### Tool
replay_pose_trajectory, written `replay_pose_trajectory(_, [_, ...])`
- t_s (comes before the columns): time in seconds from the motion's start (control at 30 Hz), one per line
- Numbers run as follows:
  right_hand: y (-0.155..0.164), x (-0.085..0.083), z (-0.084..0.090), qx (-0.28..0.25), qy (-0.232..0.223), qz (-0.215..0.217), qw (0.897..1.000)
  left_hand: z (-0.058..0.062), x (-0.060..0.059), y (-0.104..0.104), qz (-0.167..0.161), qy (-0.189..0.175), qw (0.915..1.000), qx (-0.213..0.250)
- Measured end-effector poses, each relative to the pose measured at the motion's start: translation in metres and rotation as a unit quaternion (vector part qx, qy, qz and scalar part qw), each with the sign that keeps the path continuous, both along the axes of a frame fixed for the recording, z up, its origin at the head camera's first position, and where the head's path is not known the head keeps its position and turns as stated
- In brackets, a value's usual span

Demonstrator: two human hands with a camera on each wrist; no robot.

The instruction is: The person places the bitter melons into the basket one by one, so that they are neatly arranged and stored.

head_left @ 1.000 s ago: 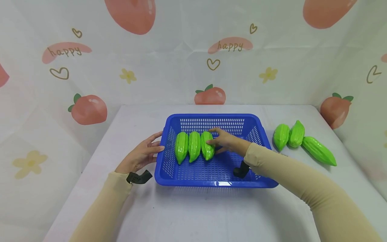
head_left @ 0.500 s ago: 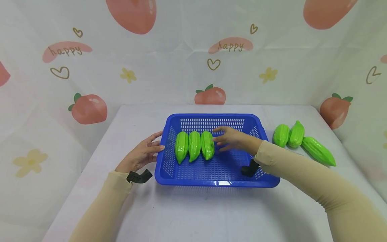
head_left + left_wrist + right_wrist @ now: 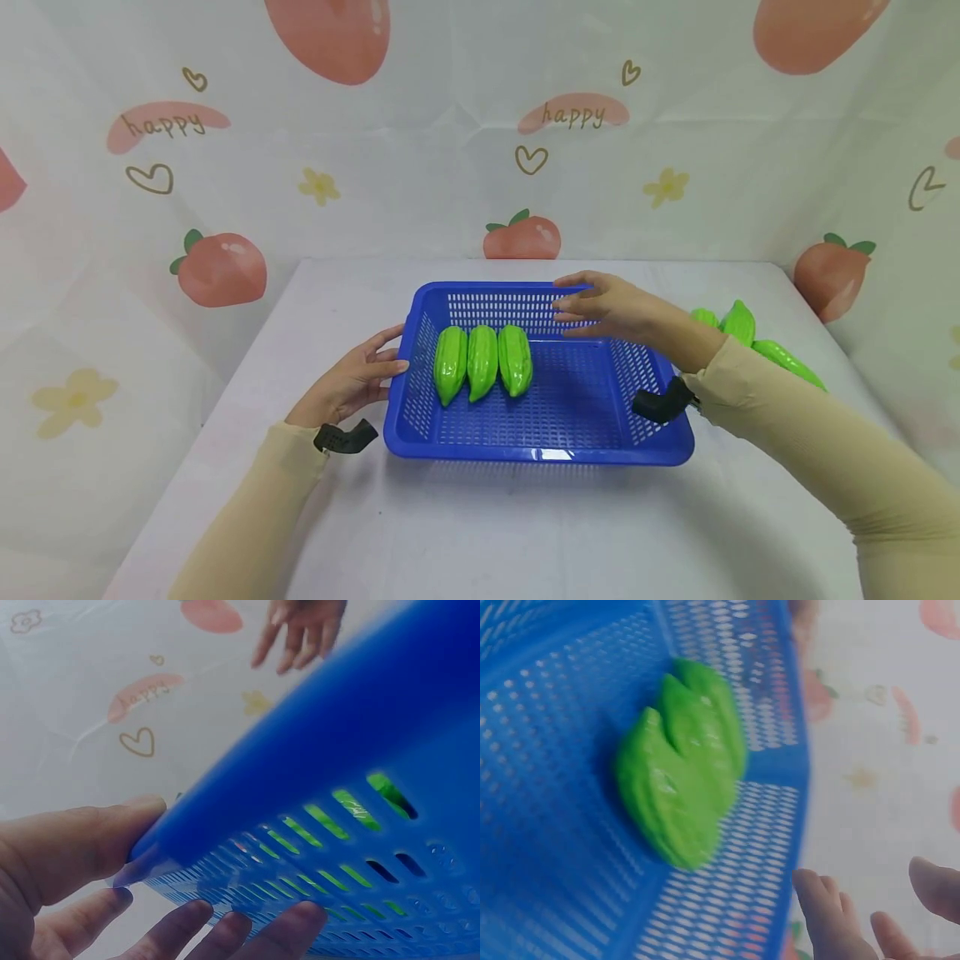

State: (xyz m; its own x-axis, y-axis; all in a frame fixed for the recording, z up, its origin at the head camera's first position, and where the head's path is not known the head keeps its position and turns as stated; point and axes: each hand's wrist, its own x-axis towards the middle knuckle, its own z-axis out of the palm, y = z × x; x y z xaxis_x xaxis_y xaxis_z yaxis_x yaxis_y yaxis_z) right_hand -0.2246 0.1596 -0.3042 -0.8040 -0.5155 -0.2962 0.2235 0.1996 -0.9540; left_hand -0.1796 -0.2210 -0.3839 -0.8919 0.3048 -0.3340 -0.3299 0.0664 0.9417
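Three bright green, ridged, glossy bitter melons (image 3: 482,363) lie side by side in the left half of a blue plastic basket (image 3: 540,455). At the basket's left side, my left hand (image 3: 347,385) grips the rim, thumb over the edge and fingers against the slotted outer wall, as the left wrist view shows. My right hand (image 3: 611,308) hovers over the back right part of the basket, fingers spread and holding nothing. In the right wrist view its fingers (image 3: 821,907) appear beside the rim, apart from the melons.
More bitter melons (image 3: 738,322) lie on the white table (image 3: 480,533) to the right of the basket, partly hidden by my right forearm. A white cloth backdrop (image 3: 420,200) printed with peaches, hearts and flowers stands behind the table.
My right hand has let go of the rightmost bitter melon in the basket, lifted, and moved right and back. My left hand and the basket have stayed in place.
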Motion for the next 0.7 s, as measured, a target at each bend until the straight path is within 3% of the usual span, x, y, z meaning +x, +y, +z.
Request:
replay_pose_trajectory(0.2, [0.028,0.003,0.026,-0.012,0.055,-0.009,0.998,0.001,0.001,0.0,0.008,-0.006,0.9999,0.004])
replay_pose_trajectory(0.33, [0.052,0.006,0.038,-0.029,0.09,-0.046,0.994,0.0,0.001,0.0,0.005,-0.006,1.0,0.003])
replay_pose_trajectory(0.43, [0.073,0.008,0.042,-0.071,0.107,-0.075,0.989,-0.001,0.0,-0.001,-0.003,-0.002,1.0,0.001])
replay_pose_trajectory(0.57, [0.102,0.012,0.043,-0.165,0.115,-0.111,0.973,-0.001,0.0,-0.001,-0.006,-0.001,1.0,0.0])
replay_pose_trajectory(0.7, [0.132,0.017,0.038,-0.289,0.102,-0.147,0.94,-0.001,0.0,-0.001,-0.004,-0.003,1.0,0.005])
